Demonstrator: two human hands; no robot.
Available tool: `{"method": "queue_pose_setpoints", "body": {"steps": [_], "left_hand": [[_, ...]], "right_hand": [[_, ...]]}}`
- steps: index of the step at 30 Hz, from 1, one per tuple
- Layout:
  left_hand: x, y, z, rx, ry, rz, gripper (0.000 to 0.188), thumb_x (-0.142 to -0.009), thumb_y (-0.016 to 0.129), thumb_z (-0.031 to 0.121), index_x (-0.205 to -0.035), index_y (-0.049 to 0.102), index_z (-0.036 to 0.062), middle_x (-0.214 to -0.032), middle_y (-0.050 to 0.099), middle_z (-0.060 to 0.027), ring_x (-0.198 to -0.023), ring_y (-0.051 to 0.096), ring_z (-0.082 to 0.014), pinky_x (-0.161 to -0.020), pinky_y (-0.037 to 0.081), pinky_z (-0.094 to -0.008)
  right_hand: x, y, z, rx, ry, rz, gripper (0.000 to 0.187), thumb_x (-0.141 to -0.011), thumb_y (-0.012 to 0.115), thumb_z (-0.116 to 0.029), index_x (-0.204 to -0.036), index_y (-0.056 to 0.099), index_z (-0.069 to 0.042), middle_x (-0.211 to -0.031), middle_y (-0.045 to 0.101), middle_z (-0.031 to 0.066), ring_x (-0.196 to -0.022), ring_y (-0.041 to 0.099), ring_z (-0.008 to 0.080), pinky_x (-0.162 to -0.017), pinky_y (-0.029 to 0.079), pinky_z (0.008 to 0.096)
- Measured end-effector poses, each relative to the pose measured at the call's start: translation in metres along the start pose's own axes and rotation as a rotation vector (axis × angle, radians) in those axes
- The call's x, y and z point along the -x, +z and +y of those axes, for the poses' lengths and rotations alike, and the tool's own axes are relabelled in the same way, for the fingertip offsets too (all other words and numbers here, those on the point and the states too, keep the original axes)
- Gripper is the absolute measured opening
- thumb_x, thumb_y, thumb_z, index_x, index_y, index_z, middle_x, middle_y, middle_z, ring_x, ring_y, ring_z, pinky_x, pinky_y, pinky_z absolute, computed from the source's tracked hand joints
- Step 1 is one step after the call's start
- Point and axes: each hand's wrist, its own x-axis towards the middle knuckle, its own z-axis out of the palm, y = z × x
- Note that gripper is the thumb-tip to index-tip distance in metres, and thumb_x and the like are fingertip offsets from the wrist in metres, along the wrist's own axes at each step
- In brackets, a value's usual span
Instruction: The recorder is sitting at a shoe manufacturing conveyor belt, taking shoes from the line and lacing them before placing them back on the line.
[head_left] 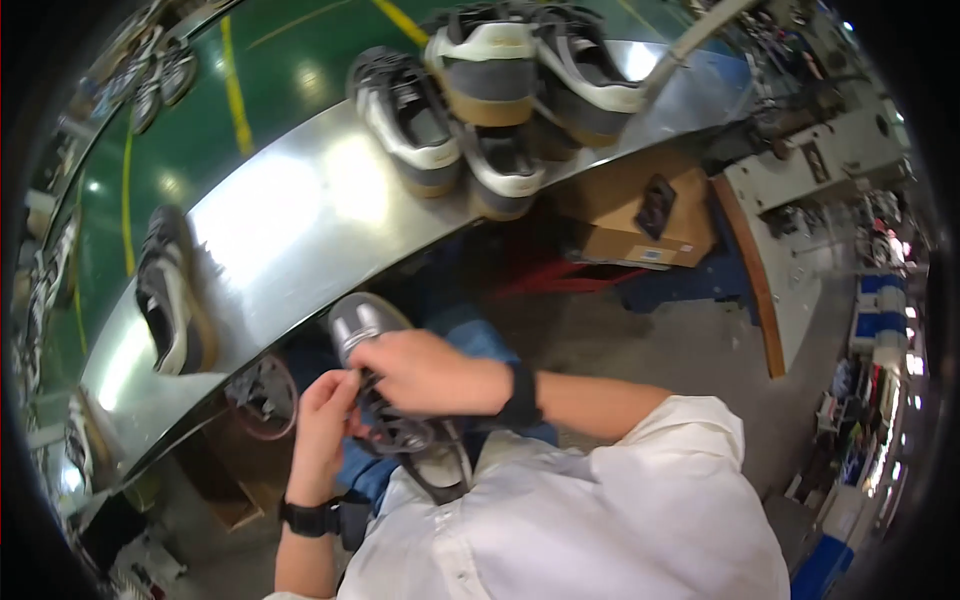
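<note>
A grey sneaker [362,318] with a light heel lining rests on my lap, its toe pointing away from me toward the bench. My right hand [430,372] lies across the front of the shoe, fingers pinched together at the lacing. Close against it on the left, my left hand [325,415] is closed too, thumb and fingertips together. Both hands meet over the eyelets and appear to grip the dark shoelace [408,435], which hangs in loops by the shoe's opening. The lace ends between the fingers are too small to see clearly.
A metal bench edge [270,265] curves ahead of me beside a green belt [290,70]. Several sneakers [490,70] are stacked at its right, and one sneaker [172,300] stands at the left. Right of the bench are a cardboard box [640,240] and a machine table [790,260].
</note>
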Motion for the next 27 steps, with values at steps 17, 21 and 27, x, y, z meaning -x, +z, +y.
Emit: {"method": "queue_pose_setpoints", "body": {"steps": [17,21,27], "left_hand": [[0.013,0.021,-0.009,-0.431,0.409,0.202,0.019,-0.084,0.068,0.013,-0.085,0.054,0.0009,-0.064,0.052,-0.002,-0.054,0.049,-0.0075,-0.048,0.042,-0.0235],[0.007,0.014,-0.007,-0.483,0.378,0.108,0.019,-0.085,0.066,0.016,-0.083,0.054,0.0005,-0.069,0.055,-0.0052,-0.056,0.05,-0.0107,-0.05,0.041,-0.026],[0.0,0.002,-0.018,0.022,0.13,-0.122,0.017,-0.092,0.059,0.019,-0.087,0.049,0.0061,-0.071,0.05,0.0023,-0.056,0.048,-0.005,-0.05,0.042,-0.0208]], "right_hand": [[0.026,-0.027,0.021,-1.069,0.604,-0.195,0.026,-0.086,0.062,-0.004,-0.11,0.053,-0.003,-0.085,0.056,0.0012,-0.073,0.056,0.0081,-0.064,0.051,0.0216],[0.017,-0.041,0.015,-0.877,0.508,-0.289,0.025,-0.084,0.062,-0.003,-0.108,0.057,-0.003,-0.087,0.057,0.0025,-0.077,0.057,0.0096,-0.067,0.051,0.0227],[0.0,-0.044,-0.001,-0.03,0.0,-0.271,0.01,-0.075,0.06,-0.005,-0.084,0.055,-0.003,-0.076,0.058,0.0126,-0.067,0.06,0.0285,-0.06,0.048,0.0355]]}}
